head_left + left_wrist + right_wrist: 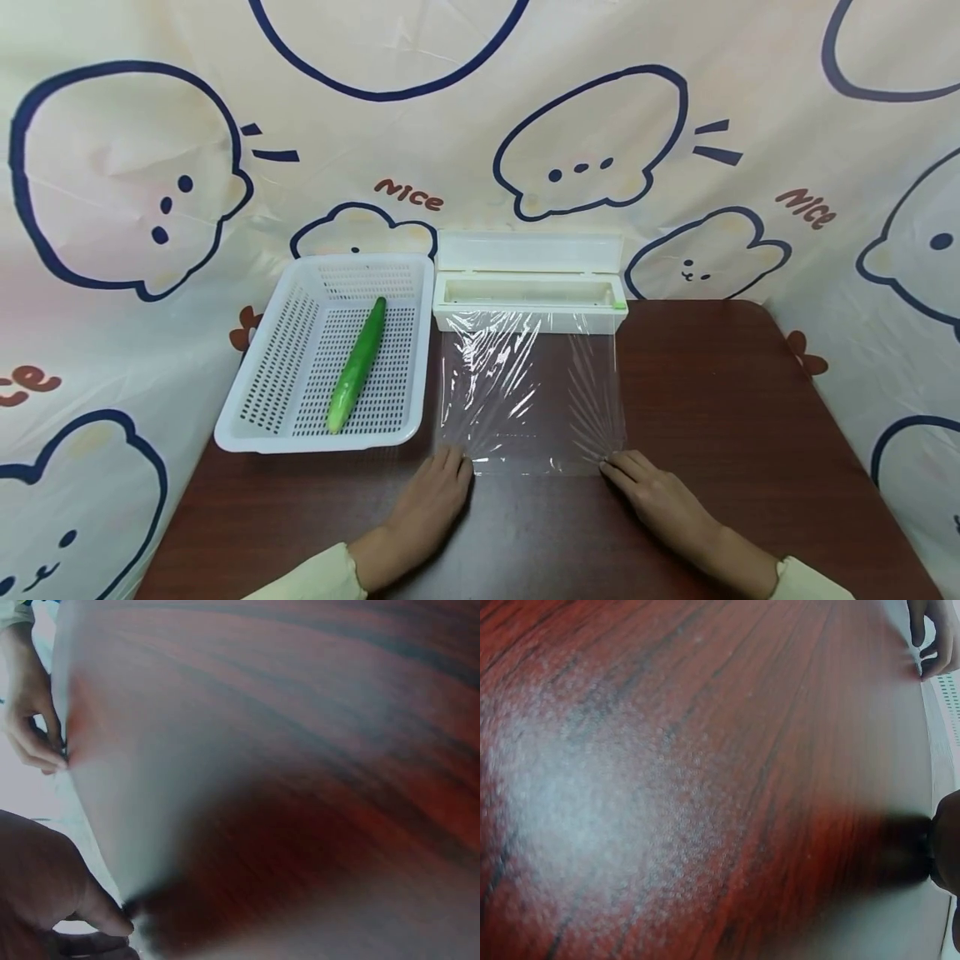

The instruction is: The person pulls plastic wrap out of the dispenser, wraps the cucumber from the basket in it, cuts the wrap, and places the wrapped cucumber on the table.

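A sheet of clear plastic wrap (540,400) stretches toward me from a white wrap dispenser (532,321), whose lid (528,252) stands raised. My left hand (435,496) pinches the near left corner of the sheet between thumb and fingers. The near right corner is pinched by my right hand (660,500). Creases run from both corners up to the dispenser. In the left wrist view the left hand (52,892) shows large at lower left, the right hand (34,712) above it. Only part of the right hand (946,844) enters the right wrist view.
Left of the dispenser stands a white perforated basket (258,400) with a green cucumber (357,367) lying in it. Everything rests on a dark reddish-brown wooden table (720,400). A patterned cloth (585,142) hangs behind and around the table.
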`<state>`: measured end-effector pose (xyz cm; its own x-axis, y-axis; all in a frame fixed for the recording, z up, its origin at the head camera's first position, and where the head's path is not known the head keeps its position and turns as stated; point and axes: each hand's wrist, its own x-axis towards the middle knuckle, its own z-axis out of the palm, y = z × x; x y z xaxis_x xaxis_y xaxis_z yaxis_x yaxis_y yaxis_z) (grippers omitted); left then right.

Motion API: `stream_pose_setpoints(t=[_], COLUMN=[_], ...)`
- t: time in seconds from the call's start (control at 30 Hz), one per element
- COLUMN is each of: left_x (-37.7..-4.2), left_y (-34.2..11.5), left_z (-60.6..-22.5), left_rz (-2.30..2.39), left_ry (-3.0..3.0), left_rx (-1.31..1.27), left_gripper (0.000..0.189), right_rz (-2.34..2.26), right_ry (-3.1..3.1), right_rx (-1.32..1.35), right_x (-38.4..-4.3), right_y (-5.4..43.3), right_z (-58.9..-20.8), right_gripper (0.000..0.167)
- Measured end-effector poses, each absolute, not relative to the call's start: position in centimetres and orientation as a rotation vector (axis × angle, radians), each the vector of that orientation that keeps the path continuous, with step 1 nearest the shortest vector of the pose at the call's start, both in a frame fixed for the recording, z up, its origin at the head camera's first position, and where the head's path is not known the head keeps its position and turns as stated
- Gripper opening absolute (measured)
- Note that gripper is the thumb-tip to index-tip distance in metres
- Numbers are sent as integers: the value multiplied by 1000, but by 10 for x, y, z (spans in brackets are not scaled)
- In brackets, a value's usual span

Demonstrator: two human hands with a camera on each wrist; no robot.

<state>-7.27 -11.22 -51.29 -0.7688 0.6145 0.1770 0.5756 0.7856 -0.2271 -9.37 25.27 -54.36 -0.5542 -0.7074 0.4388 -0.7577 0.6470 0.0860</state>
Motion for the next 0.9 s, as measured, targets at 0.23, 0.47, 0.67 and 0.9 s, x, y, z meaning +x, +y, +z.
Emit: stream_pose_setpoints(t=[0.23,0.47,0.67,0.9], left_x=[-75,-77,-76,-73], left_y=[-111,-115,-119,-119], left_z=[-508,-508,-510,-513], left_rz=[-90,10,17,142], left_ry=[-2884,-2858,-2837,-2767], left_rx=[-875,-868,-895,-887], left_gripper=[49,55,52,52], right_rz=[181,180,186,179], right_ry=[-2447,-2426,-2419,-2423], right_rx=[1153,1156,1154,1148], right_x=[-93,-93,-93,-93], right_y=[253,252,252,252], right_z=[-544,-544,-544,-545], right_gripper=[65,64,62,63])
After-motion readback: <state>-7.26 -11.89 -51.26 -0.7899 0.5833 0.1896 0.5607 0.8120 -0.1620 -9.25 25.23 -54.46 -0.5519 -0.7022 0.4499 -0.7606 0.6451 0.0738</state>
